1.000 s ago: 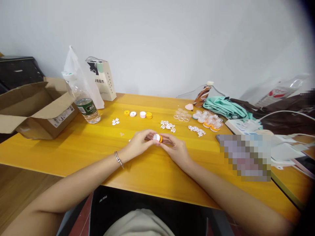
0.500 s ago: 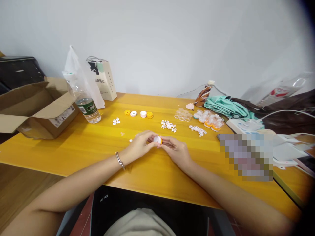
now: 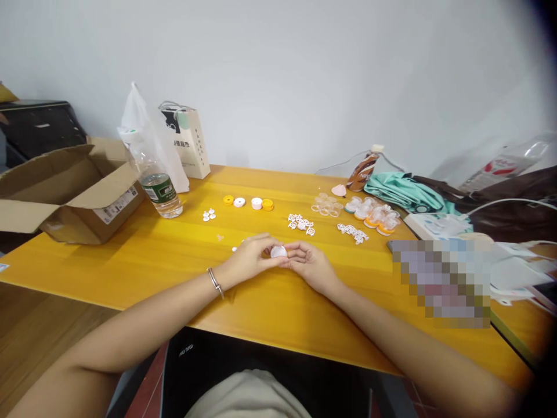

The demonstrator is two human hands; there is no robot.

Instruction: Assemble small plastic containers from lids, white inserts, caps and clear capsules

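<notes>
Between my hands, a little above the table (image 3: pixel 243 302), is a small round white plastic piece (image 3: pixel 278 251), its pale round face turned up. My left hand (image 3: pixel 252 255) grips its left side with thumb and fingers. My right hand (image 3: pixel 310 266) pinches its right edge, and the fingertips of both hands nearly meet. Just beyond my left hand lies a tiny white disc (image 3: pixel 234 249). Farther back are several white wheel-shaped pieces (image 3: pixel 300 223), and a row of yellow and white round caps (image 3: pixel 256 204).
Small white discs (image 3: pixel 209 215) lie left. Clear rings (image 3: pixel 326 205), white cutout parts (image 3: pixel 353 232) and clear-topped orange and white assemblies (image 3: pixel 374 215) lie right. A water bottle (image 3: pixel 161 194) and cardboard box (image 3: pixel 82 217) stand left; a brown drink bottle (image 3: pixel 364 168) and power strip (image 3: pixel 429 223) are right.
The round piece has turned in my fingers: its orange edge showed before, and now its white face shows. My right fingers have shifted slightly. The whole view has moved a little.
</notes>
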